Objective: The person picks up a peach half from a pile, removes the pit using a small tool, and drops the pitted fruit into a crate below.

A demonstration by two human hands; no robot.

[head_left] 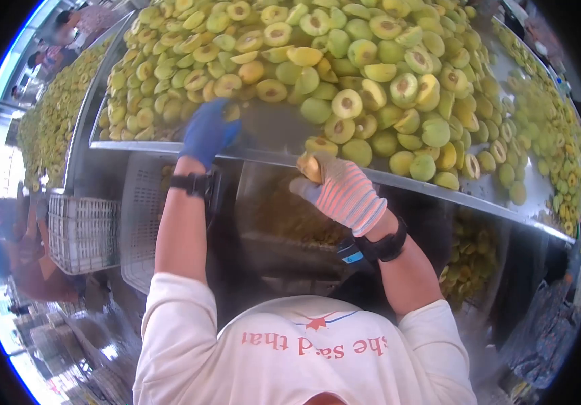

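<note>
Halved yellow-green stone fruit (pixel 346 104), many with brown hollows or pits in the cut face, cover the metal table (pixel 270 128) in front of me. My left hand (pixel 210 131), in a blue glove, is over the table near its front edge. Its thumb points right, apart from the fingers, whose tips are blurred beside the fruit. Past the table's front rim, my right hand (pixel 351 196) wears a striped knit glove. Between its thumb and fingers is a fruit half (pixel 310 167), partly hidden by the glove.
Below the rim a bin (pixel 243 202) contains more fruit. White plastic crates (pixel 84 233) stand at the left. Further fruit-laden tables (pixel 61 115) run along both sides. Other people (pixel 34 263) are at the left edge and upper corners.
</note>
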